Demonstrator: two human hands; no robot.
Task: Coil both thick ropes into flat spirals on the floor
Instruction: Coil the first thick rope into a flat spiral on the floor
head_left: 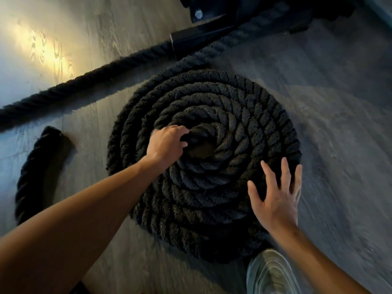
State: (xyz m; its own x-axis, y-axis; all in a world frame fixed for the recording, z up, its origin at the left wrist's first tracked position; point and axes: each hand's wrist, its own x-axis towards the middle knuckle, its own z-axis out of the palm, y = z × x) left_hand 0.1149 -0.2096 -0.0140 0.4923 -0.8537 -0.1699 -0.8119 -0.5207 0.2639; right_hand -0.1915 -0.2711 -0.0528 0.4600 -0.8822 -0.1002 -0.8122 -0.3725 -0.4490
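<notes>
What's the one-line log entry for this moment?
left hand grips coiled rope centre | right hand open at rim | second rope uncoiled

the coil (233, 115) is showing black, its strands twisting in diagonal ridges. the rope (63, 89) is looking black too. the floor (328, 92) is showing grey wood grain, glowing yellow at left. the shoe (269, 272) is showing pale stripes.

Your free room: bare floor (343, 98), 1 to 4 o'clock of coil (233, 115).
12 o'clock: black metal frame (197, 37) blocks you.
10 o'clock: second rope (84, 81) stretched across boards.
9 o'clock: loose rope end (31, 172), floor gap between it and coil.
6 o'clock: your shoe (269, 272) just beside coil rim.
</notes>
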